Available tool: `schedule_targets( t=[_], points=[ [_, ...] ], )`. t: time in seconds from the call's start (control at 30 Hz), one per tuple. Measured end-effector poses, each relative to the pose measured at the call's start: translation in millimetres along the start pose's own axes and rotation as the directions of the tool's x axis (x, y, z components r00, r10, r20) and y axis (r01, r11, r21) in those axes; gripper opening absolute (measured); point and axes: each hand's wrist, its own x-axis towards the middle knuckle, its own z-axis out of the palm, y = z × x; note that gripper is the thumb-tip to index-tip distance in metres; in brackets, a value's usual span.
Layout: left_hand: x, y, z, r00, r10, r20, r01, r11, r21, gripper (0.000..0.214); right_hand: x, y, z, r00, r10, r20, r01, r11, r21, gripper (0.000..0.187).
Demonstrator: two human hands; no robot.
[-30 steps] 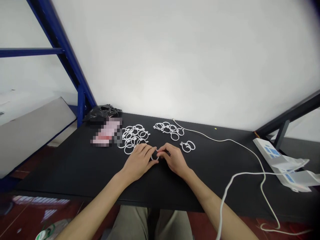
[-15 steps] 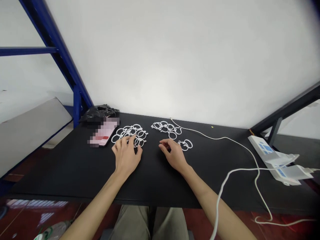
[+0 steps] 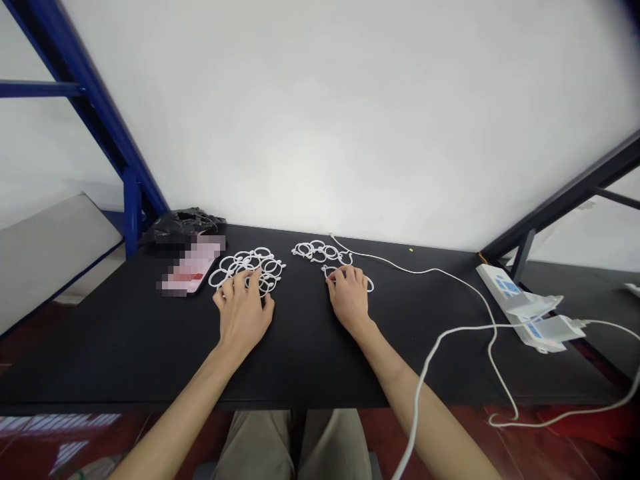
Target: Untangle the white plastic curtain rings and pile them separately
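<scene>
A: What's on the black worktop (image 3: pixel 310 347)?
B: White rings (image 3: pixel 250 263), heaped near its far edge. The left hand (image 3: pixel 243 310) lies spread flat on them, holding nothing.
A: And the right hand (image 3: pixel 349 297)?
B: It covers a loose ring (image 3: pixel 369 285); I can't tell if it grips. Picking one up likely needs a pinch.

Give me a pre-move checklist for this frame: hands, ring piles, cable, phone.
1. Left hand rests on the left ring pile, fingers spread: ok.
2. Right hand covers the small ring group: ok.
3. A ring pinched in either hand: cannot tell.
4. Middle ring pile lies flat on the black table: ok.
5. White cable keeps away from the right forearm: not ok, it runs close beside it.
6. Phone is not under the left hand: ok.
</scene>
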Motion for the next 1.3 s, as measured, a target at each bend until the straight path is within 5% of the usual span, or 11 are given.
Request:
schedule_targets(
  t=[0.27,0.53,0.73,0.97,1.17,1.3],
  points=[
    [-1,1,1.6,0.996,0.081,-0.023,-0.081,0.996,-0.021,0.043,-2,-14,-15,0.987,-0.153,-0.045,0.158,0.910,0.382,0.012],
    [-4,4,1.2,0.932,0.361,-0.033,-0.362,0.927,-0.100,0.044,-7,-30,-24,0.951,-0.285,0.119,0.117,0.688,0.716,0.004],
    [-4,1,0.1,0.903,0.427,0.034,-0.412,0.888,-0.205,0.048,-8,-36,-31,0.918,-0.362,0.166,0.050,0.518,0.854,0.006],
    [-4,-3,2.7,0.876,0.482,-0.009,-0.471,0.852,-0.230,0.043,-10,-36,-32,0.878,-0.413,0.241,0.005,0.513,0.859,0.013],
    [-4,-1,2.5,0.882,0.470,-0.013,-0.462,0.860,-0.216,0.039,-12,-35,-30,0.947,-0.244,0.211,-0.062,0.503,0.862,0.033],
    [-4,-1,2.3,0.864,0.504,0.004,-0.490,0.842,-0.226,0.037,-10,-35,-28,0.947,-0.273,0.167,0.011,0.551,0.835,0.010]
  ],
)
